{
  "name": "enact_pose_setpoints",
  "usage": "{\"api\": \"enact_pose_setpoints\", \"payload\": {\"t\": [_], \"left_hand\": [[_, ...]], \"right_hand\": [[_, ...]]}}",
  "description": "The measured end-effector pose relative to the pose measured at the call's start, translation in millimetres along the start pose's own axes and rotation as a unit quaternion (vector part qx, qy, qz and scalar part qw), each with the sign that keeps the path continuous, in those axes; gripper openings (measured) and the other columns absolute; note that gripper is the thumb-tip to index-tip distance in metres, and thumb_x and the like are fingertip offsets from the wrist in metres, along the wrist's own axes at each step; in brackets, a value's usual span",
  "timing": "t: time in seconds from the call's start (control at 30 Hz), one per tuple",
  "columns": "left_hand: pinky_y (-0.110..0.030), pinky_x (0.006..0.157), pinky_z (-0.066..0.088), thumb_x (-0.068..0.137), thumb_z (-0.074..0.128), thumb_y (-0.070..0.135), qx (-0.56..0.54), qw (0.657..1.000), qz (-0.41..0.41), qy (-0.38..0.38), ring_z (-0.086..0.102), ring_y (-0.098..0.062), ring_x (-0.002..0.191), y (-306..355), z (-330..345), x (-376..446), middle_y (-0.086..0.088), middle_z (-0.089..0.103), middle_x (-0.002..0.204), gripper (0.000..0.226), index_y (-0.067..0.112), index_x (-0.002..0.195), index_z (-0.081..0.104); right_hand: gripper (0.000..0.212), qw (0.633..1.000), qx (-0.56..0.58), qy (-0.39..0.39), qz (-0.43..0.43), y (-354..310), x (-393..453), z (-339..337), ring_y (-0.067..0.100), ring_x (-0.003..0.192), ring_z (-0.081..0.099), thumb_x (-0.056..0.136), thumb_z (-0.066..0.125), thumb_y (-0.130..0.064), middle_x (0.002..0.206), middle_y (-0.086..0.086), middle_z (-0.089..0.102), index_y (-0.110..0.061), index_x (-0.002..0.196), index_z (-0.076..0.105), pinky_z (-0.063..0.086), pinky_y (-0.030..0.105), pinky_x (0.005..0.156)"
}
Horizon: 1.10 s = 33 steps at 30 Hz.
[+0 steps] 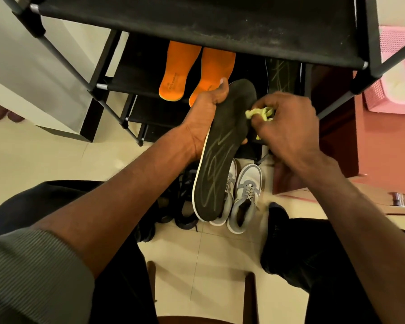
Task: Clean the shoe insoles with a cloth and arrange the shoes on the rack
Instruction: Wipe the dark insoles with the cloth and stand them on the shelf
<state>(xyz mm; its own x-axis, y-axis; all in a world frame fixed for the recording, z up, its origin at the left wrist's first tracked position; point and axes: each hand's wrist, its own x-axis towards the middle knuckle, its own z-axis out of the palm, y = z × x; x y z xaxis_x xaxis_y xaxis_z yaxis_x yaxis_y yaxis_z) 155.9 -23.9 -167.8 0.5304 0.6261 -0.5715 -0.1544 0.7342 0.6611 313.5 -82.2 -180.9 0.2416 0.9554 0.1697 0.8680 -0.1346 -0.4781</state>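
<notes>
My left hand [205,118] grips a long black insole [220,160] with pale line markings, holding it up in front of the black shoe rack [197,22]. My right hand [288,127] pinches a small yellow-green cloth [260,113] against the insole's right edge near its top. Two orange insoles [173,73] lie on a lower rack shelf. Another black insole [282,76] with the same markings lies on that shelf to the right. A pair of grey and white sneakers [243,197] stands on the floor under the held insole, with dark shoes [185,202] to their left.
A brown wooden cabinet [337,127] stands right of the rack, with a pink basket [398,73] beyond it. Cardboard [337,202] lies on the tiled floor at right. A white and black cabinet [33,90] is at left. My knees and a wooden chair edge [250,298] fill the bottom.
</notes>
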Motion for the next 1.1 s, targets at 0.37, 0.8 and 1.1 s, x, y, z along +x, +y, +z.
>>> {"api": "enact_pose_setpoints", "payload": {"t": [0.37, 0.8, 1.1], "left_hand": [[-0.048, 0.071, 0.058, 0.106, 0.042, 0.053, 0.001, 1.0, 0.008, 0.0, 0.067, -0.033, 0.077, 1, 4, -3, -0.019, 0.07, 0.1, 0.061, 0.003, 0.137, 0.059], [-0.047, 0.077, 0.052, 0.106, 0.039, 0.057, 0.01, 0.999, -0.011, -0.043, 0.068, -0.035, 0.087, -9, 6, 0, -0.019, 0.068, 0.107, 0.056, 0.011, 0.121, 0.067], [-0.044, 0.079, 0.055, 0.109, 0.036, 0.051, -0.026, 0.994, -0.024, -0.104, 0.071, -0.028, 0.079, -15, 9, 1, -0.015, 0.074, 0.098, 0.058, 0.011, 0.104, 0.078]], "right_hand": [[0.023, 0.996, 0.029, 0.029, 0.074, -2, 0, 0, 0.019, 0.089, 0.071, 0.083, 0.073, -0.031, 0.095, -0.006, 0.077, -0.029, 0.105, 0.08, 0.059, 0.038, 0.077], [0.018, 0.989, 0.062, 0.076, 0.114, 5, 2, -4, 0.014, 0.08, 0.068, 0.086, 0.073, -0.029, 0.085, -0.01, 0.073, -0.028, 0.102, 0.081, 0.054, 0.03, 0.07], [0.025, 0.974, 0.133, 0.154, 0.101, 3, 8, -7, 0.005, 0.083, 0.07, 0.085, 0.069, -0.029, 0.098, -0.01, 0.077, -0.022, 0.104, 0.082, 0.059, 0.028, 0.076]]}}
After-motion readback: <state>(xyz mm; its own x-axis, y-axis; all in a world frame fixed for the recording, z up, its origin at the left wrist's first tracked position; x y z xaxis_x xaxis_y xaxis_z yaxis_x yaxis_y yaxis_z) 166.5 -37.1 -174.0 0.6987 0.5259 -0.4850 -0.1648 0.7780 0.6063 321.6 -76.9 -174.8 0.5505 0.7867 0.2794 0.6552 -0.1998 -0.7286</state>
